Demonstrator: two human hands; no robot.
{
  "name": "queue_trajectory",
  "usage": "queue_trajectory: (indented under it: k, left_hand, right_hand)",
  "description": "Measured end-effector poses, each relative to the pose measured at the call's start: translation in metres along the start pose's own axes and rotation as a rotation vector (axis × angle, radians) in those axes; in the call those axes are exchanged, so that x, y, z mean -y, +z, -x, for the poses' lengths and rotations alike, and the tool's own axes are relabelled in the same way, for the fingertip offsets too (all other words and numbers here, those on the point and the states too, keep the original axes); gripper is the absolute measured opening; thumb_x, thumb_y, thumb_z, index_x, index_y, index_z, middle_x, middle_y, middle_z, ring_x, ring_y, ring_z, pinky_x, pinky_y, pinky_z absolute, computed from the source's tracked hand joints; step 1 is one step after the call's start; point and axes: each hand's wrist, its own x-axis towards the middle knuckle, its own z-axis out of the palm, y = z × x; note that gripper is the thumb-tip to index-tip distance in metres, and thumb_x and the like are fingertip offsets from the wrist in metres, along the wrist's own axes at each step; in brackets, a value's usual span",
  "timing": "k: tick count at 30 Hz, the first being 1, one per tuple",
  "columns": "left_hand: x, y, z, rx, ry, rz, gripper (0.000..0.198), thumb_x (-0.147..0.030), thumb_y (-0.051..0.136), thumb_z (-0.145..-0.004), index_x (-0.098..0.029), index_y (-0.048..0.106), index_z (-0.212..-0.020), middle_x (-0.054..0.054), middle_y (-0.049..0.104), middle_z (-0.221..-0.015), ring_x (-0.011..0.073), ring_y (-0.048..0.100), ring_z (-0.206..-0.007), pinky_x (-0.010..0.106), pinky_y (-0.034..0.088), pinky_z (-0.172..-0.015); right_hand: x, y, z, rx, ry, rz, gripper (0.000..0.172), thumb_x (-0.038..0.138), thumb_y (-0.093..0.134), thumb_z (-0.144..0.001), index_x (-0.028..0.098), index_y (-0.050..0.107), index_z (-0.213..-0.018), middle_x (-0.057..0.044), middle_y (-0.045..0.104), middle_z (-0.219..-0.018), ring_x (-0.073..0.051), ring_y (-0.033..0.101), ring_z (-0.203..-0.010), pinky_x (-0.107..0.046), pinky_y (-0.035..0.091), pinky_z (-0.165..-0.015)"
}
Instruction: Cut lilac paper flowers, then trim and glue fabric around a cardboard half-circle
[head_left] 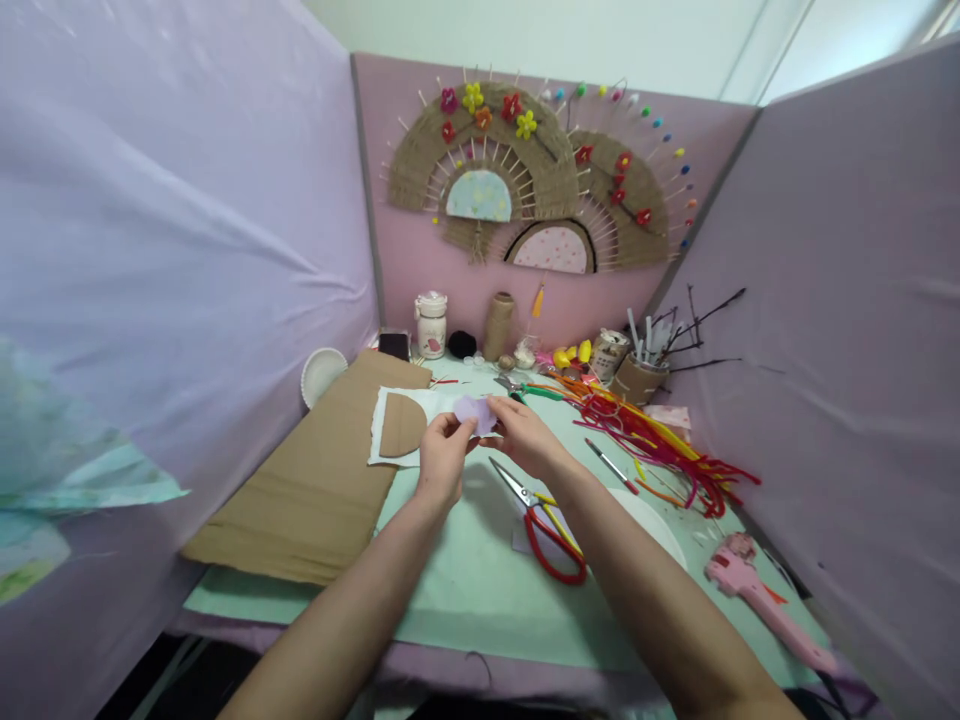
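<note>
My left hand (442,455) and my right hand (525,435) are raised over the pale green table (465,580), both pinching a small lilac paper piece (474,412) between thumbs and fingers. Red-handled scissors (544,520) lie open on the table just below my right wrist. A brown half-round card shape (401,425) rests on a white sheet (390,405) to the left of my left hand.
A large cardboard sheet (307,490) covers the left of the table. Red and yellow pipe cleaners (660,440), a pink glue gun (757,590), a white plate (652,520), green-handled scissors (529,390), jars and a twine spool (498,325) stand around. Lilac partition walls enclose three sides.
</note>
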Motion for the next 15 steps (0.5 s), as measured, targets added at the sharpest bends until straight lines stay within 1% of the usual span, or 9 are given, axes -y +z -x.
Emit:
queue_trajectory:
  k: [2, 5, 7, 9, 11, 12, 13, 15]
  left_hand:
    - [-0.004, 0.016, -0.015, 0.016, 0.036, -0.021, 0.025, -0.032, 0.073, -0.060, -0.015, 0.058, -0.071, -0.001, 0.059, -0.069, 0.0104, 0.056, -0.067, 0.026, 0.050, -0.068]
    - [-0.013, 0.044, -0.035, 0.053, 0.088, -0.043, 0.023, -0.030, 0.072, -0.061, -0.015, 0.056, -0.068, -0.002, 0.057, -0.067, 0.0096, 0.055, -0.065, 0.024, 0.049, -0.065]
    - [-0.019, 0.063, -0.047, 0.079, 0.122, -0.049, 0.023, -0.030, 0.071, -0.062, -0.015, 0.058, -0.073, 0.000, 0.059, -0.074, 0.0103, 0.057, -0.068, 0.025, 0.049, -0.067]
    - [-0.022, 0.078, -0.056, 0.089, 0.153, -0.050, 0.027, -0.030, 0.070, -0.064, -0.016, 0.058, -0.083, 0.002, 0.061, -0.086, 0.0112, 0.060, -0.072, 0.026, 0.050, -0.069]
    - [-0.019, 0.086, -0.060, 0.082, 0.175, -0.053, 0.031, -0.031, 0.067, -0.066, -0.018, 0.056, -0.091, 0.004, 0.060, -0.096, 0.0120, 0.061, -0.074, 0.028, 0.051, -0.069]
    - [-0.014, 0.087, -0.061, 0.082, 0.177, -0.060, 0.031, -0.032, 0.066, -0.066, -0.018, 0.056, -0.092, 0.004, 0.060, -0.097, 0.0129, 0.062, -0.074, 0.028, 0.052, -0.067]
    - [-0.008, 0.085, -0.061, 0.081, 0.175, -0.071, 0.031, -0.033, 0.066, -0.066, -0.018, 0.056, -0.092, 0.005, 0.060, -0.096, 0.0141, 0.063, -0.074, 0.029, 0.052, -0.066]
    - [0.011, 0.078, -0.060, 0.061, 0.166, -0.097, 0.028, -0.035, 0.066, -0.066, -0.018, 0.057, -0.087, 0.005, 0.062, -0.086, 0.0162, 0.063, -0.070, 0.030, 0.051, -0.062]
  right_hand:
    - [0.013, -0.010, -0.010, -0.010, -0.039, -0.003, 0.032, 0.051, 0.057, -0.076, 0.019, 0.060, -0.081, -0.003, 0.063, -0.076, -0.016, 0.061, -0.068, -0.031, 0.055, -0.063]
    - [0.026, -0.025, -0.029, -0.087, -0.129, 0.032, 0.030, 0.042, 0.069, -0.068, 0.019, 0.059, -0.083, -0.001, 0.063, -0.077, -0.015, 0.062, -0.069, -0.029, 0.055, -0.062]
    - [0.035, -0.037, -0.046, -0.151, -0.191, 0.083, 0.028, 0.037, 0.071, -0.066, 0.018, 0.058, -0.081, 0.001, 0.063, -0.073, -0.014, 0.061, -0.066, -0.026, 0.054, -0.058]
    - [0.054, -0.055, -0.067, -0.218, -0.260, 0.153, 0.023, 0.034, 0.069, -0.071, 0.016, 0.057, -0.078, 0.001, 0.061, -0.069, -0.012, 0.060, -0.060, -0.024, 0.051, -0.053]
    - [0.087, -0.078, -0.093, -0.302, -0.355, 0.237, 0.018, 0.030, 0.066, -0.077, 0.014, 0.057, -0.078, 0.002, 0.061, -0.069, -0.010, 0.058, -0.056, -0.022, 0.049, -0.050]
    - [0.110, -0.091, -0.107, -0.356, -0.414, 0.282, 0.016, 0.029, 0.064, -0.080, 0.014, 0.057, -0.079, 0.002, 0.060, -0.069, -0.009, 0.057, -0.055, -0.022, 0.049, -0.049]
    - [0.136, -0.105, -0.122, -0.413, -0.484, 0.328, 0.015, 0.028, 0.063, -0.078, 0.014, 0.057, -0.080, 0.002, 0.061, -0.070, -0.010, 0.057, -0.056, -0.022, 0.049, -0.049]
    - [0.198, -0.133, -0.150, -0.541, -0.647, 0.429, 0.015, 0.028, 0.061, -0.077, 0.015, 0.057, -0.083, 0.001, 0.060, -0.072, -0.012, 0.058, -0.061, -0.024, 0.050, -0.052]
